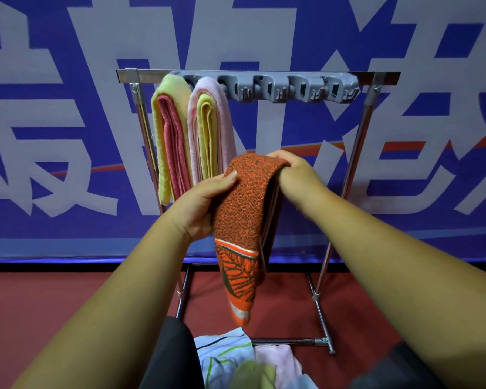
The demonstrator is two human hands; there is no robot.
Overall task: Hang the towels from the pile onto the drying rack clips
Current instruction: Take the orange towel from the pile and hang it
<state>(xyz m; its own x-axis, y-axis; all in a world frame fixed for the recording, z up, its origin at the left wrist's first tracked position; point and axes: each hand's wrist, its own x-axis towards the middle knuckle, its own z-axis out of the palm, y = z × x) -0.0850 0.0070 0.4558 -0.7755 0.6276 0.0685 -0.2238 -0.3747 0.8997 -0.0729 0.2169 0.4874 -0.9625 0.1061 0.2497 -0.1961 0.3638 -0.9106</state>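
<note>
The person holds a folded orange towel (pixel 242 220) in front of the drying rack (pixel 382 78), lower than its top bar and near its middle. The left hand (pixel 205 203) grips the towel's left side, with the thumb on the front of the cloth. The right hand (pixel 295 175) grips the folded top edge, with the fingers curled over it. The towel hangs down from both hands and touches no clip.

On the rack's top bar is a grey row of clips (pixel 292 89). At the left end of the rack hang two folded towels side by side: a yellow-green towel (pixel 169 136) and, to its right, a pink towel (pixel 211 127). On the near side of the rack's foot lies the pile of towels (pixel 230 357). A blue banner (pixel 432 136) stands behind the rack.
</note>
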